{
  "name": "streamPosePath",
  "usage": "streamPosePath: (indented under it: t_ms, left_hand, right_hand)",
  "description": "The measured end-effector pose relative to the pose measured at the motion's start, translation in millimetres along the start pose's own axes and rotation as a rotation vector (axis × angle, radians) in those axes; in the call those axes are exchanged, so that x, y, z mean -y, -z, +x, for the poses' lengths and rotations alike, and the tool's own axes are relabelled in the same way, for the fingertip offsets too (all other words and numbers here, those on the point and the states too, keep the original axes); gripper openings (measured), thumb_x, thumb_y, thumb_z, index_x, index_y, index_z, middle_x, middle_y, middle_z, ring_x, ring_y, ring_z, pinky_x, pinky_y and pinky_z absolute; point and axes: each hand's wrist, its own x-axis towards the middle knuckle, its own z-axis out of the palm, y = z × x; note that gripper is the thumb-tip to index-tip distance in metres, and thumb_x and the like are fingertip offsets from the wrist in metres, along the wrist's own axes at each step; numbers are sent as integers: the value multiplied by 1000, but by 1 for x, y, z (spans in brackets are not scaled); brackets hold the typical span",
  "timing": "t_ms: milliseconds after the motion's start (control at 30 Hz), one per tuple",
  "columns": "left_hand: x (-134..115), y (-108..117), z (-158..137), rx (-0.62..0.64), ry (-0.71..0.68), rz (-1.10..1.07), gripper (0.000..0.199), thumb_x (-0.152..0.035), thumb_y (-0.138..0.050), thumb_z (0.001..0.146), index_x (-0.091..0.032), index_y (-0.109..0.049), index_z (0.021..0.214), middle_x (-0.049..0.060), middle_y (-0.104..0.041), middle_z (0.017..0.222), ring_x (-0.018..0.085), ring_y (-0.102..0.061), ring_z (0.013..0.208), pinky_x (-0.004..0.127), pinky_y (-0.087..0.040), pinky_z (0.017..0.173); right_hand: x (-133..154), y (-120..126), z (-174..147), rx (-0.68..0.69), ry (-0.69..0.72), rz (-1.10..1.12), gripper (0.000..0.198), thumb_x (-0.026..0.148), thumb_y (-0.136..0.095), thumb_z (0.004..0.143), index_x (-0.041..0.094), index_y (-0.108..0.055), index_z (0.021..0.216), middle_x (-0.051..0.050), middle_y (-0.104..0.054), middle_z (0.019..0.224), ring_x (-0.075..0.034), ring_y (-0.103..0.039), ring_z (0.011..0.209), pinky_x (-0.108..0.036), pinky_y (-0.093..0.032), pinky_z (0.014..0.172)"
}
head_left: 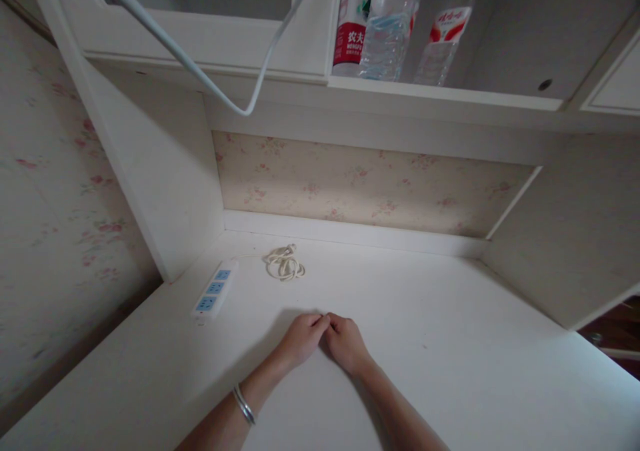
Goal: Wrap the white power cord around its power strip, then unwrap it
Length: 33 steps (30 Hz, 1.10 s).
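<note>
hands: your left hand (pixel 301 337) and right hand (pixel 346 341) lie knuckles-up on the desk (pixel 450 344), fingers curled in, fingertips of the two touching at the middle. Can't tell if they pinch anything; nothing shows between them.
bracelet: on your left wrist (pixel 243 404), clear of the desk edge.
desk room: bare surface to your right and toward the back wall; left side is tighter.
power strip: white with blue sockets (pixel 213 291), flat by the left side panel, angled along it, well apart from your hands.
cord: small coiled bundle (pixel 283 263) just right of the strip, near the back, apart from both hands.
cable: white cable (pixel 200 71) hangs in a loop from the shelf above, well over the desk.
shelf: bottles (pixel 385 24) stand in the upper shelf, far from reach.
edges: side panels box the desk in left and right.
</note>
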Motion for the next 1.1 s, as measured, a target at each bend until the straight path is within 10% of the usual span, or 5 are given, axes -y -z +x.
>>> streamPosePath:
  t_ms: [1100]
  left_hand:
    - [0,-1,0,-5,-4,7,42,-42,-38,86,-13,-67,73,6,-69,78,20,-58,73,27,-40,65]
  right_hand:
    - [1,0,-1,-1,5,-20,32,24,-36,87,18,-66,75,-6,-71,77,-14,-61,69,-20,-36,61]
